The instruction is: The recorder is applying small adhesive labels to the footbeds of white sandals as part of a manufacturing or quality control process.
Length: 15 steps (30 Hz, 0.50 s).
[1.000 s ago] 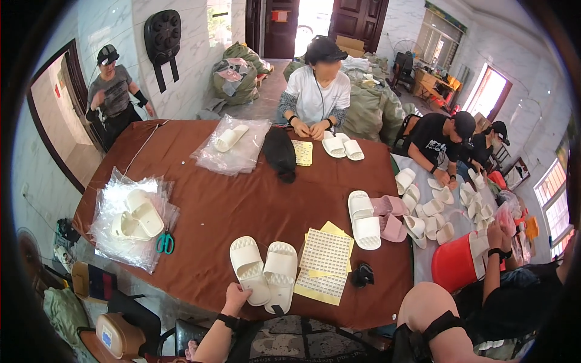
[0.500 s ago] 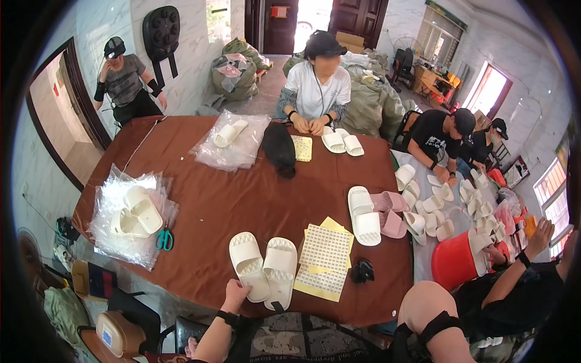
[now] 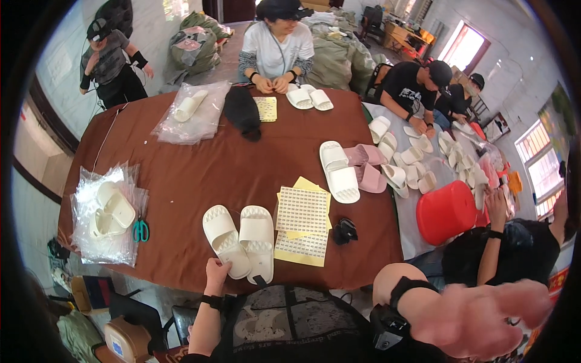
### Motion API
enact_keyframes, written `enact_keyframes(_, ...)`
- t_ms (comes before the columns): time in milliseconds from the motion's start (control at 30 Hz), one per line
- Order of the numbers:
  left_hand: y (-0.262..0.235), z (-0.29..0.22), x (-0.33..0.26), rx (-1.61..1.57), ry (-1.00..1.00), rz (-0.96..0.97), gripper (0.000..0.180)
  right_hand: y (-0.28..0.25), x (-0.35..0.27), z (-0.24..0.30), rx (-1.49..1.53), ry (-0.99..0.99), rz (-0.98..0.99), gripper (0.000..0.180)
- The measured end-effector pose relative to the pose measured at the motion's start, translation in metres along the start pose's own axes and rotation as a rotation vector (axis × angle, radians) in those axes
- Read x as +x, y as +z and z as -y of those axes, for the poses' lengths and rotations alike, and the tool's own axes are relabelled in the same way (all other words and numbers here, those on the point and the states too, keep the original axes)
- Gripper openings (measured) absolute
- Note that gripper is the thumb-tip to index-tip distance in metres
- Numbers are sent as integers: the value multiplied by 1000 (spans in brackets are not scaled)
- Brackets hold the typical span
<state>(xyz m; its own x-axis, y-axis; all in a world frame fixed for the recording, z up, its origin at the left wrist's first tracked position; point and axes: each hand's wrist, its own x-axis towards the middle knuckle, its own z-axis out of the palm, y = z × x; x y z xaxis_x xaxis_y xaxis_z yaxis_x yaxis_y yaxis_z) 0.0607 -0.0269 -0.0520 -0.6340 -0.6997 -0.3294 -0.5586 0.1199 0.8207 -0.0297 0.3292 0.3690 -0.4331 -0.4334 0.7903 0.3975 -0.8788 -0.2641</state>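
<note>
Two white slide slippers lie side by side on the brown tablecloth in front of me. My left hand [image 3: 218, 272] grips the heel edge of the left slipper [image 3: 225, 239], its fingers partly hidden beneath. The right slipper [image 3: 256, 236] touches it, a small black tab at its heel. My right hand [image 3: 484, 317] is raised off the table at the lower right, close to the camera and smeared by motion; its fingers do not show clearly. Beside the slippers are yellow-backed sticker sheets [image 3: 302, 212] and a small black object [image 3: 345, 231].
The brown-covered table [image 3: 181, 163] also bears bagged slippers [image 3: 112, 209], teal scissors [image 3: 140, 230], a black cap-like item [image 3: 243, 112] and pink slippers [image 3: 366, 163]. A red bucket [image 3: 446, 212] stands at right. Co-workers sit across and to the right; another person stands far left.
The view has shifted, so the table sits higher and further left. My right hand has come into view at the lower right. My left hand stays at the slipper's heel.
</note>
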Motion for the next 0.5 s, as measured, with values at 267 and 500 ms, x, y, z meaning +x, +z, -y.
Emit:
enact_keyframes(267, -5, -20, -5, 14, -32, 35, 32, 21, 68, -46, -566, -87, -402, 26)
enact_keyframes(500, -3, -38, -9, 25, 0, 45, 31, 3, 79, -40, -444, -140, -287, 24)
